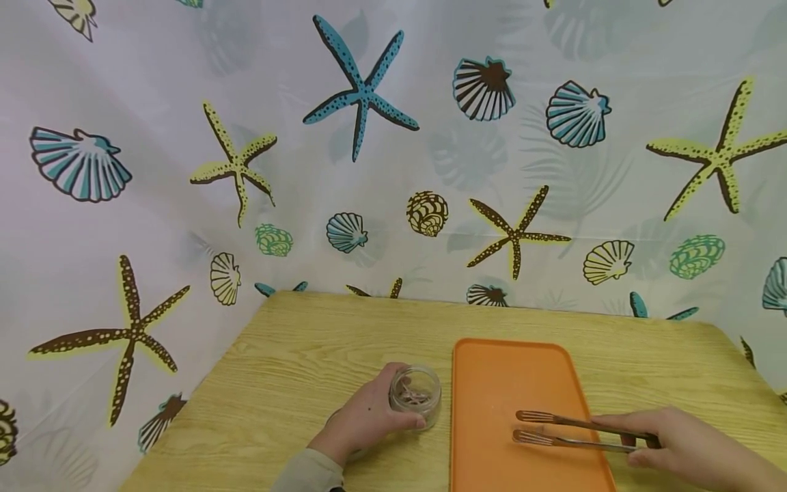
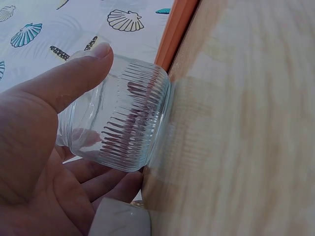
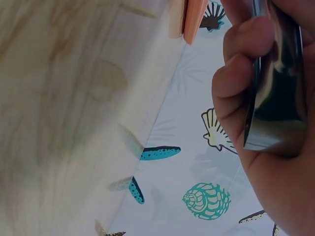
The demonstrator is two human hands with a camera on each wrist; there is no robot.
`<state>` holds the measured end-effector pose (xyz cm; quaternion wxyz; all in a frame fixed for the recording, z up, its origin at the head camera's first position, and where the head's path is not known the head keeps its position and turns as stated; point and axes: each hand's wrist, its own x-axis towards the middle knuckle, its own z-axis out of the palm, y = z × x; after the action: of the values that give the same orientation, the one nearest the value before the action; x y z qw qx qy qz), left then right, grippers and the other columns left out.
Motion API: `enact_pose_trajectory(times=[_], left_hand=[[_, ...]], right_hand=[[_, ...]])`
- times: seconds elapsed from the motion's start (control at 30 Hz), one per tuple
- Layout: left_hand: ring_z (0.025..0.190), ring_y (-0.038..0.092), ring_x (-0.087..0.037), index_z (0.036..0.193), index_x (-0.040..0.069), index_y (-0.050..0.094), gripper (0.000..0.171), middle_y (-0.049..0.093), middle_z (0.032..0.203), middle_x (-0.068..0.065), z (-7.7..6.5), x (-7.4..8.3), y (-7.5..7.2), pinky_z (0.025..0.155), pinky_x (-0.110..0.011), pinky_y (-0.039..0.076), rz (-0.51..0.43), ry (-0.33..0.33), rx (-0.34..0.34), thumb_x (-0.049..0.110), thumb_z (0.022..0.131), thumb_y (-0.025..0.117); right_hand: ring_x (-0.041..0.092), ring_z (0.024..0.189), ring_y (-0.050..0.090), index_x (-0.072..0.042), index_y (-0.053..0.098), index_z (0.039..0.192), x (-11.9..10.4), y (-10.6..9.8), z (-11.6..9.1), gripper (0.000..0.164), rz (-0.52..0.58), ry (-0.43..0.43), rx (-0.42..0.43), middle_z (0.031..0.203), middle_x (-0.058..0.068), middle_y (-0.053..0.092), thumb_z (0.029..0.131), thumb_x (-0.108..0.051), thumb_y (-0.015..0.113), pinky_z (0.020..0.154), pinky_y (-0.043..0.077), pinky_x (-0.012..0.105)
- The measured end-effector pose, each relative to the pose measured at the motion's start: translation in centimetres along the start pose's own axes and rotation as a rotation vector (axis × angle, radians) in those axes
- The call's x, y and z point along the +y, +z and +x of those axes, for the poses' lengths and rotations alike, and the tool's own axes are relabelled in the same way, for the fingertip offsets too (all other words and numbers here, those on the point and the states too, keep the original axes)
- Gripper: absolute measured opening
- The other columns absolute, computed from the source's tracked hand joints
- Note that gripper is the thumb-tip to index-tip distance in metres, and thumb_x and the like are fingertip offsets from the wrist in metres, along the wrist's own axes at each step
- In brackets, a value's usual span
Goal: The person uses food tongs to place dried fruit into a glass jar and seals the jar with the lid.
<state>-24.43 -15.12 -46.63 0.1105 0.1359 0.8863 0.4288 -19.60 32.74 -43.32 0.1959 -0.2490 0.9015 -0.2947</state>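
Observation:
A small clear glass jar with ribbed sides stands on the table left of the orange tray. My left hand grips it, thumb on the near side and fingers round the far side. Thin reddish-brown pieces lie in the bottom of the jar; their kind is too unclear to name. In my right hand is a pair of metal tongs, held by the closed end. Their two slotted tips are spread apart over the tray, with nothing between them. The bent end of the tongs shows against the palm in the right wrist view.
The orange tray lies on the wood-grain table, its raised rim close to the jar's right side. Behind and to the left hangs a white curtain printed with starfish and shells. A white object sits beneath my left fingers.

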Motion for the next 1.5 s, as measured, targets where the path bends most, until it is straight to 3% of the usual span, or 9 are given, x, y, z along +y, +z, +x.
enact_pose_trajectory(times=[0.13,0.3,0.5,0.67,1.0,1.27,1.5], left_hand=[[0.117,0.057,-0.025,0.15,0.024,0.04,0.092,0.058,0.134,-0.008,0.0,0.0,0.1,0.097,-0.054,0.044,0.001,0.002,0.0,0.052,0.076,0.087],[0.117,0.057,-0.024,0.15,0.024,0.04,0.092,0.058,0.134,-0.007,0.0,0.0,0.1,0.097,-0.054,0.045,0.0,0.001,0.002,0.052,0.076,0.087],[0.117,0.057,-0.024,0.149,0.024,0.04,0.09,0.058,0.134,-0.007,0.0,0.1,0.2,0.097,-0.053,0.045,-0.004,0.01,0.001,0.05,0.077,0.087],[0.116,0.057,-0.024,0.15,0.023,0.04,0.092,0.058,0.134,-0.008,0.0,0.1,0.2,0.097,-0.053,0.045,0.0,0.006,0.002,0.051,0.077,0.087],[0.114,0.058,-0.023,0.148,0.023,0.041,0.089,0.059,0.131,-0.007,-0.1,0.2,0.2,0.096,-0.052,0.045,-0.009,0.015,0.0,0.051,0.077,0.087],[0.116,0.057,-0.024,0.15,0.024,0.04,0.091,0.058,0.134,-0.008,0.0,0.1,0.2,0.096,-0.053,0.045,0.007,0.015,0.005,0.053,0.077,0.086],[0.116,0.057,-0.023,0.149,0.024,0.04,0.091,0.058,0.134,-0.006,0.1,0.0,0.1,0.097,-0.053,0.045,-0.009,0.016,0.003,0.052,0.077,0.087]], right_hand=[[0.006,0.068,0.051,-0.031,0.057,0.146,0.2,0.1,-0.3,0.052,-0.012,0.057,-0.009,0.109,-0.008,0.066,0.095,-0.032,0.07,0.055,0.038,0.03],[0.004,0.068,0.051,-0.034,0.058,0.145,0.3,0.4,0.2,0.049,-0.12,0.082,0.023,0.095,-0.013,0.064,0.097,-0.026,0.068,0.058,0.038,0.03],[0.001,0.085,0.057,-0.037,0.061,0.14,0.5,0.4,0.6,0.046,-0.242,0.089,0.084,0.12,-0.007,0.069,0.095,-0.034,0.07,0.066,0.046,0.03],[0.006,0.1,0.064,-0.032,0.064,0.139,0.4,0.4,0.7,0.046,-0.305,0.059,0.116,0.122,-0.002,0.07,0.094,-0.038,0.071,0.07,0.052,0.032],[0.006,0.097,0.065,-0.03,0.066,0.136,-0.5,0.4,1.2,0.043,-0.343,-0.038,0.204,0.118,-0.005,0.072,0.094,-0.038,0.071,0.07,0.053,0.031],[0.012,0.105,0.067,-0.028,0.065,0.138,-1.5,0.3,1.7,0.045,-0.321,-0.068,0.225,0.121,-0.005,0.071,0.096,-0.04,0.068,0.077,0.056,0.034],[0.009,0.104,0.066,-0.03,0.064,0.139,-3.0,0.1,2.6,0.043,-0.3,-0.108,0.245,0.122,-0.007,0.07,0.097,-0.034,0.068,0.076,0.055,0.032]])
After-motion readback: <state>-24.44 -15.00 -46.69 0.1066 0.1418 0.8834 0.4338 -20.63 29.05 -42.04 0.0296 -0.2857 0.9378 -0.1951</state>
